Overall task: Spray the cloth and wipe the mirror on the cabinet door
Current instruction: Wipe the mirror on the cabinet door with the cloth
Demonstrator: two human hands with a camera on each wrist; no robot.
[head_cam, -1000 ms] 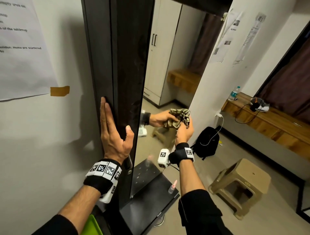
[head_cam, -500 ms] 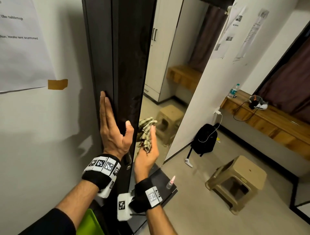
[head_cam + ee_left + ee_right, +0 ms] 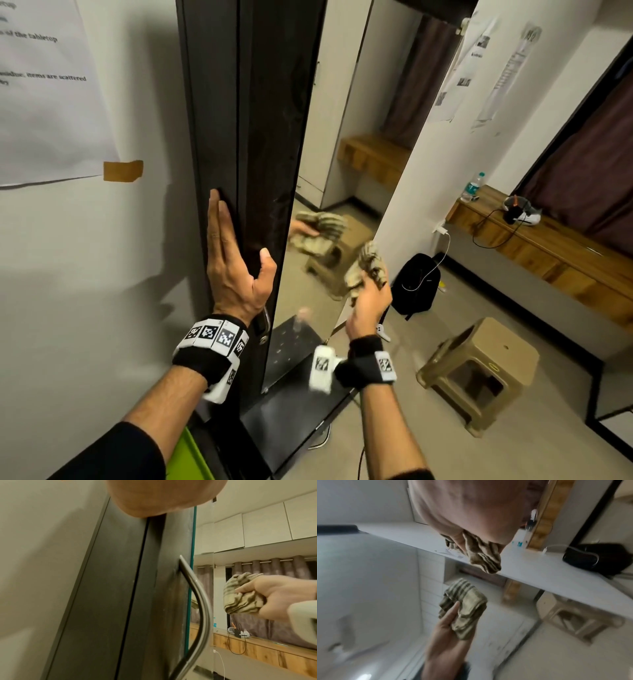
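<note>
The tall mirror (image 3: 346, 164) covers the face of the dark cabinet door (image 3: 260, 137), which stands edge-on to me. My left hand (image 3: 236, 246) lies flat with straight fingers against the door's dark edge, thumb hooked round the front, just above the metal handle (image 3: 200, 612). My right hand (image 3: 370, 291) grips a bunched beige striped cloth (image 3: 364, 267) at the mirror's right edge. A small gap shows between the cloth (image 3: 481, 555) and its reflection, so it is held just off the glass. The left wrist view shows the same cloth (image 3: 240, 600) in that fist.
A black platform (image 3: 291, 414) sits at the door's foot. A beige plastic stool (image 3: 479, 373) stands on the floor at right, and a black backpack (image 3: 416, 284) leans on the wall. A wooden shelf (image 3: 548, 250) carries a water bottle (image 3: 472, 186). Paper sheets (image 3: 44, 89) hang at left.
My right hand swept the cloth down and left across the mirror, then moved back right and slightly off the glass. The left hand stayed on the door edge.
</note>
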